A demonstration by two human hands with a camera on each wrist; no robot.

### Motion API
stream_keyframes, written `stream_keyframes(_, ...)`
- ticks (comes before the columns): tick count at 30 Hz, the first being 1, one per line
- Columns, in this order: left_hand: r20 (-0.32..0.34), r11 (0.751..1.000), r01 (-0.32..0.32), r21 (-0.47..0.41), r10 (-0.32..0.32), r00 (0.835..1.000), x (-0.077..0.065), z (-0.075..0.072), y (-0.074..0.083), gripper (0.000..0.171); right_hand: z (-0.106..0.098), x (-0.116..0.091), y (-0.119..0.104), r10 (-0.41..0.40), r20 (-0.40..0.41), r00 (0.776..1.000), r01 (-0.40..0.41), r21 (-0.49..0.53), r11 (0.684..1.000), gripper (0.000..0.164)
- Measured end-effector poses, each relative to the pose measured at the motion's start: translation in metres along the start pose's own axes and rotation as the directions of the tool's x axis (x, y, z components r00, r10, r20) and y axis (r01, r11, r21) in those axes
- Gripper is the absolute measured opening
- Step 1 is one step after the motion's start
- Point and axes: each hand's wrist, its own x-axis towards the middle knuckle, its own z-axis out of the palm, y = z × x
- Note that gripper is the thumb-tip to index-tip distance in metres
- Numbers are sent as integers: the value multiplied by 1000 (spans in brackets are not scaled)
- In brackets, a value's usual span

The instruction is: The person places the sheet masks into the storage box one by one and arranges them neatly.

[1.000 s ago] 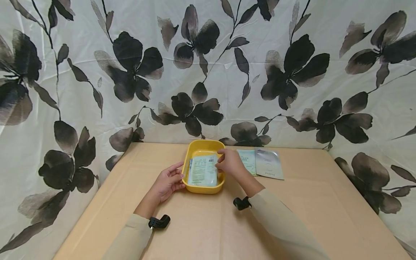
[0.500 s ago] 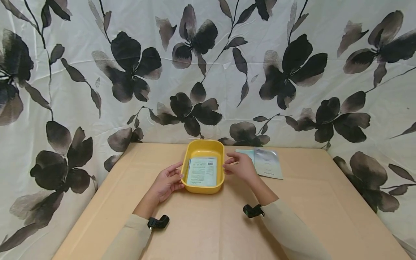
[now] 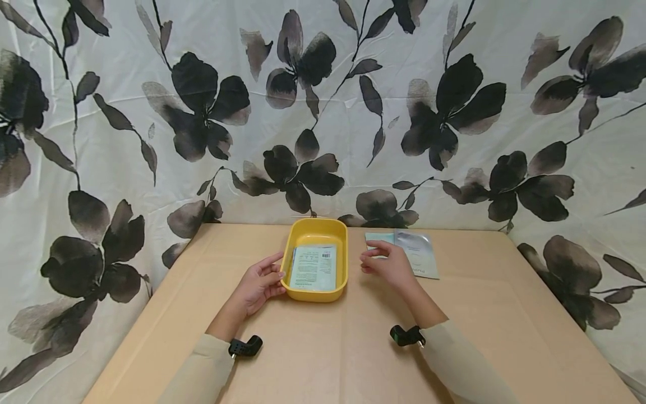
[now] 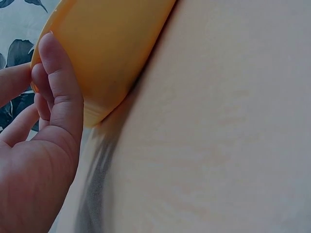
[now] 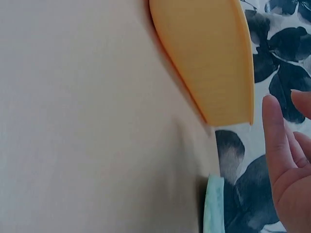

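A yellow plastic tray (image 3: 317, 295) stands on the table, with flat pale green printed packets (image 3: 314, 268) lying inside; how many are stacked is hidden. My left hand (image 3: 258, 289) rests at the tray's left side, its fingers touching the outer wall and rim. The left wrist view shows those fingers (image 4: 59, 77) against the yellow wall. To the right of the tray my right hand (image 3: 391, 266) hovers with loosely bent fingers and nothing in them. Behind it lie a silver-grey packet (image 3: 421, 255) and a pale green packet (image 3: 379, 237), partly covered by the hand.
A light tan cover lies over the table (image 3: 343, 348). Just past its back edge hangs a white curtain (image 3: 373, 185) with dark flowers. A pale green edge (image 5: 214, 204) stands near the tray in the right wrist view.
My right hand has left the packets in the tray and drawn back over the rim to the right. The left hand and the tray have stayed put.
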Motion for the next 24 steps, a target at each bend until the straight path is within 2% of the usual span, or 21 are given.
stream_keyframes(7,20,1000,-12,-5,12,1000,-1,-1,0,68,-12,-2,10,-19,-29,999,21,61,998,57)
stream_keyframes(14,1,1000,2,-18,-2,1000,-2,0,1,67,-25,-1,22,-41,-54,998,48,131,990,53)
stream_keyframes(24,16,1000,-1,-6,2,1000,-2,-1,0,68,-45,-1,37,-66,-150,986,74,47,996,55)
